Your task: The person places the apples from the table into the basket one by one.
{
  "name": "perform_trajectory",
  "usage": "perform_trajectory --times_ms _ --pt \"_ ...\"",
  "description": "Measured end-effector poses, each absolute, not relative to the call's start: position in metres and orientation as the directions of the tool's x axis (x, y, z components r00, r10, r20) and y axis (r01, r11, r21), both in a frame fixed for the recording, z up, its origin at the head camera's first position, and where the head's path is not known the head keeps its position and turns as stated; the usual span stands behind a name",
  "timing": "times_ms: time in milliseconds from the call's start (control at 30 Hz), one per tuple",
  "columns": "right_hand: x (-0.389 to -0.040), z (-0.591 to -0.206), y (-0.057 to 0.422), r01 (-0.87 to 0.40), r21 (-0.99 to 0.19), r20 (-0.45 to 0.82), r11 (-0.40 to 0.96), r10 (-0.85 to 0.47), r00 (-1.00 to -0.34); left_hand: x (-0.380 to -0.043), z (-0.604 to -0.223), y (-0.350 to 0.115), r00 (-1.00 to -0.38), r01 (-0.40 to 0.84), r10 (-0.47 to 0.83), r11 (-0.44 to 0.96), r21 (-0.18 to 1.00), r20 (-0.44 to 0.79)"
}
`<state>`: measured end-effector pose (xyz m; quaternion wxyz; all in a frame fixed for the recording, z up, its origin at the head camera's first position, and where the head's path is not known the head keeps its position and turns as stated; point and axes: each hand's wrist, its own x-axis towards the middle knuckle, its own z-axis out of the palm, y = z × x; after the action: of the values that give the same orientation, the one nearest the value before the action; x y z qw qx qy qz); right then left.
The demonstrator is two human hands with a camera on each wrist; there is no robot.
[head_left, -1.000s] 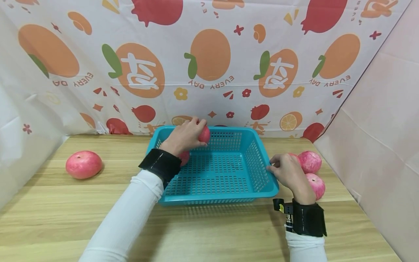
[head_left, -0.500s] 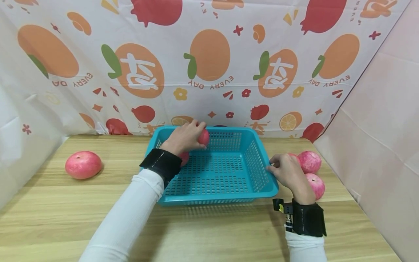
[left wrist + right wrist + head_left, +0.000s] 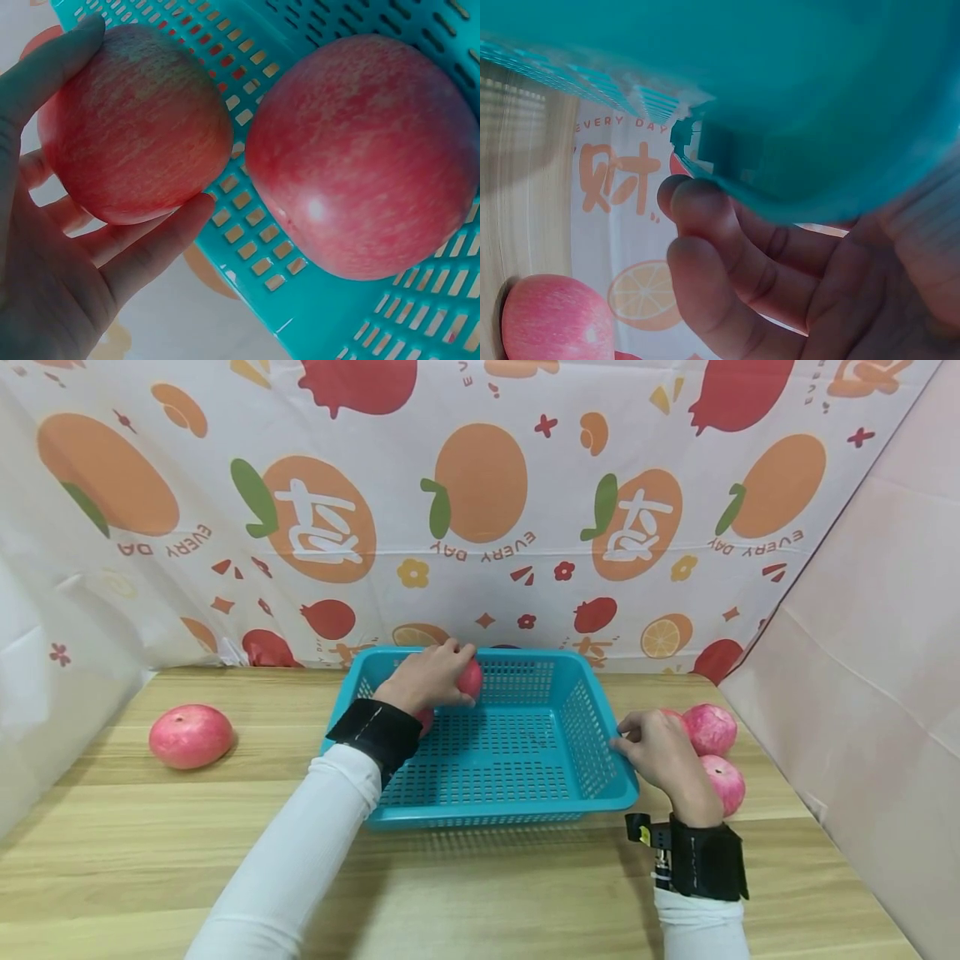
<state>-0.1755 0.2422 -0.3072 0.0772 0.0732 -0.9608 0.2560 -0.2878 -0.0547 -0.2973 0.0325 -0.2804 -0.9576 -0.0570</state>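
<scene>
My left hand [image 3: 423, 678] grips a red apple [image 3: 471, 679] low inside the blue-green plastic basket [image 3: 495, 813], toward its back left. In the left wrist view, thumb and fingers curve around that apple [image 3: 139, 127]. Right beside it sits a second apple [image 3: 364, 157] in the basket, mostly covered by my wrist in the head view. My right hand [image 3: 663, 756] holds the basket's right rim; in the right wrist view its curled fingers [image 3: 705, 277] are against the rim's underside.
One larger apple [image 3: 191, 737] lies on the wooden table [image 3: 480, 893] at the left. To the right, behind my right hand, are a back apple [image 3: 710, 729], a front apple [image 3: 725, 785] and one partly hidden. A fruit-print cloth [image 3: 480, 593] hangs behind the basket.
My left hand and its apple have sunk slightly lower into the basket. The right hand and the basket stay put.
</scene>
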Motion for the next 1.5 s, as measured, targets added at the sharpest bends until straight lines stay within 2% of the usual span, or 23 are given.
perform_trajectory --times_ms 533,967,1500 --pt "-0.176 -0.306 0.242 -0.174 -0.479 0.182 0.861 -0.096 -0.979 -0.289 -0.302 -0.054 -0.859 0.511 0.513 0.855 0.083 0.004" --pt "-0.174 -0.306 0.241 -0.173 -0.476 0.178 0.862 -0.098 -0.979 -0.291 -0.310 -0.051 -0.844 0.531 0.536 0.840 0.111 -0.020" --pt "-0.175 -0.305 0.241 -0.169 -0.484 0.166 0.858 -0.100 -0.981 -0.294 -0.317 -0.046 -0.798 0.598 0.599 0.801 0.042 -0.070"
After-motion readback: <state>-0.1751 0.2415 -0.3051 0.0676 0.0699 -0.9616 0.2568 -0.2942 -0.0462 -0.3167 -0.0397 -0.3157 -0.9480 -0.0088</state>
